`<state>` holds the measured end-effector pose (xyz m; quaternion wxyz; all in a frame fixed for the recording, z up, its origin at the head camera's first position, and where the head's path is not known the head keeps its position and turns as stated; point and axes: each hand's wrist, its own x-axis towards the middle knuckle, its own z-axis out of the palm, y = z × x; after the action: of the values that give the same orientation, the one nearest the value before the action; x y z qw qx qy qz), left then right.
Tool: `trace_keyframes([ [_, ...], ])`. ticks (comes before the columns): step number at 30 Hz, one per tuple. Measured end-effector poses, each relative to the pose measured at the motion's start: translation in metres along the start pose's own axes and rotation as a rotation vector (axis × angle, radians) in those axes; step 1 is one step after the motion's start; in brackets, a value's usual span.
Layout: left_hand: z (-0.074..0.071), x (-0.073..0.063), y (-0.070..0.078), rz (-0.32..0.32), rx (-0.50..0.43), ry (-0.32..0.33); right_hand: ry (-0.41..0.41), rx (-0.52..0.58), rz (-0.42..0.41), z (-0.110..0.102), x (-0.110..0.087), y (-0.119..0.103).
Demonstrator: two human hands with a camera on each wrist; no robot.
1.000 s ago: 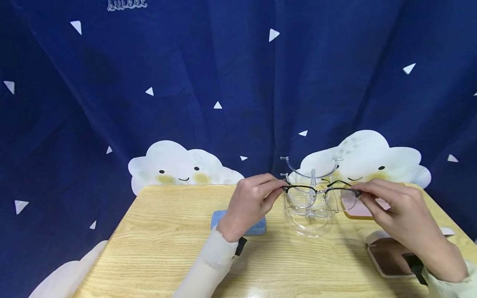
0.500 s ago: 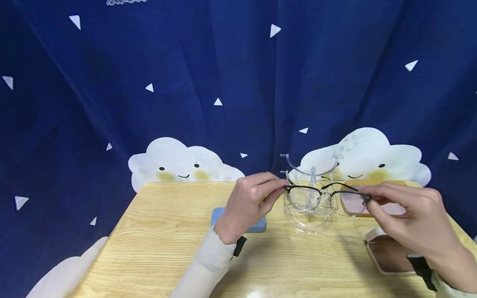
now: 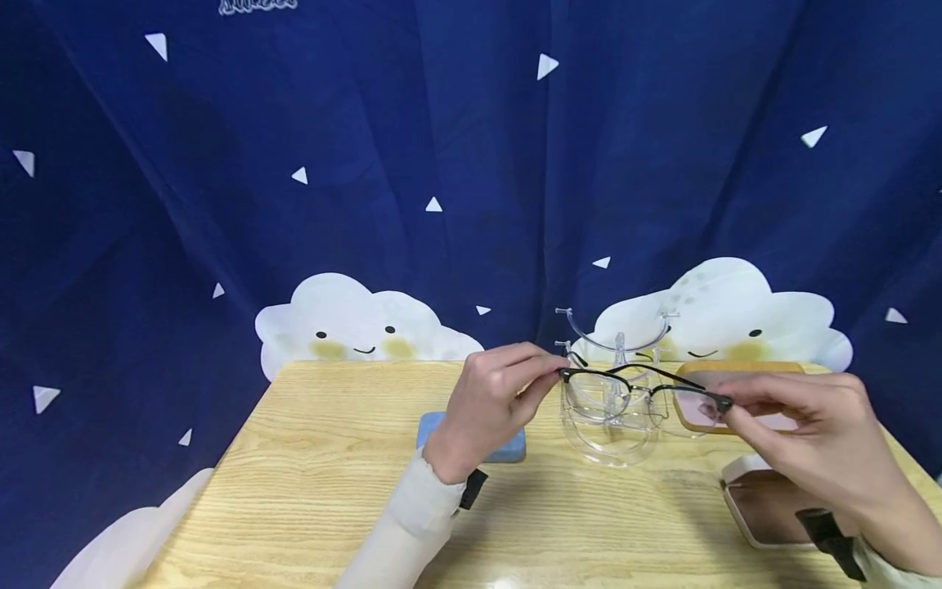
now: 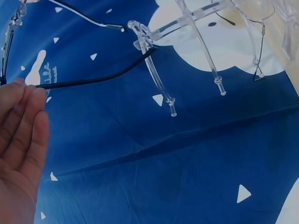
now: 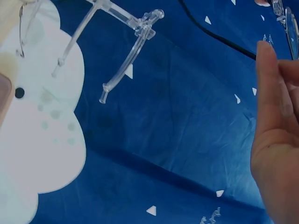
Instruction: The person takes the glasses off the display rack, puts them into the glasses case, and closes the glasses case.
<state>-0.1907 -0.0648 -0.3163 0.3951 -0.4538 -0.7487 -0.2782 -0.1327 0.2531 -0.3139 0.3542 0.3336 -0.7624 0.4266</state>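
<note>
Glasses [image 3: 642, 388] are in the air in front of the clear stand [image 3: 620, 342], pinched at one end by the left hand [image 3: 496, 401] and at the other by the right hand [image 3: 817, 433]. Their lenses overlap the middle of the stand in the head view; whether they touch it, I cannot tell. A wire pair [image 4: 263, 37] hangs on the stand. On the table [image 3: 331, 458], a blue case [image 3: 508, 446] lies partly behind the left hand, and the right hand partly covers an orange-edged case [image 3: 736, 370] and a white case [image 3: 765, 507]. Compared with a second ago, the right hand is lower and farther right, so the front now slants down that way; the left hand has barely moved.
</note>
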Motion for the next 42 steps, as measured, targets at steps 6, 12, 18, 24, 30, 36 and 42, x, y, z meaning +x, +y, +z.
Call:
trace_keyframes([
  [6, 0.002, -0.004, -0.001, -0.011, -0.002, -0.001, -0.033, 0.235, 0.025, 0.001, -0.005, 0.008],
  [12, 0.004, -0.006, -0.004, -0.018, -0.047, -0.011, -0.079, 0.439, 0.013, 0.000, -0.006, 0.015],
  [18, 0.004, -0.006, -0.006, -0.017, -0.082, -0.029, -0.118, 0.686, -0.031, 0.004, -0.003, 0.021],
  [24, 0.003, -0.004, -0.005, -0.018, -0.108, -0.039, -0.184, 0.915, -0.066, 0.008, 0.000, 0.022],
  [30, 0.005, -0.004, -0.005, -0.018, -0.154, -0.046, -0.238, 1.046, -0.097, 0.013, 0.001, 0.019],
  [36, 0.005, -0.003, -0.004, -0.021, -0.206, -0.032, -0.223, 1.066, -0.085, 0.014, 0.002, 0.023],
  [42, 0.007, -0.003, -0.005, -0.054, -0.262, -0.035, -0.139, 1.000, -0.018, 0.011, -0.004, 0.027],
])
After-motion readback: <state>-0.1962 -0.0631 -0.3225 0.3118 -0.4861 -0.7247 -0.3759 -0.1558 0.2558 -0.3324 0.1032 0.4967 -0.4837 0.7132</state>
